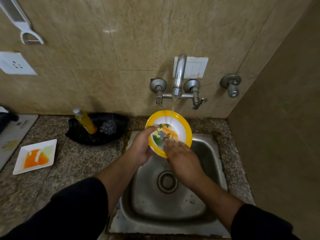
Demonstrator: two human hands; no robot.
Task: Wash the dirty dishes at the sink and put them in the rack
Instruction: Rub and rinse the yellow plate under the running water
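A round plate [180,120] with a yellow rim and a printed picture in its white middle is held tilted under running water from the tap [178,78], above the steel sink [204,149]. My left hand [141,144] grips the plate's left edge, thumb over the rim. My right hand [181,158] lies with straight fingers on the plate's lower face, rubbing it. A square white plate [35,156] smeared with orange sauce lies on the counter at the left.
A black tray [119,122] behind the sink's left corner holds a yellow soap bottle [85,122] and a steel scrubber [108,129]. Granite counter [83,161] surrounds the sink. A brown wall [280,135] closes the right side. No rack is in view.
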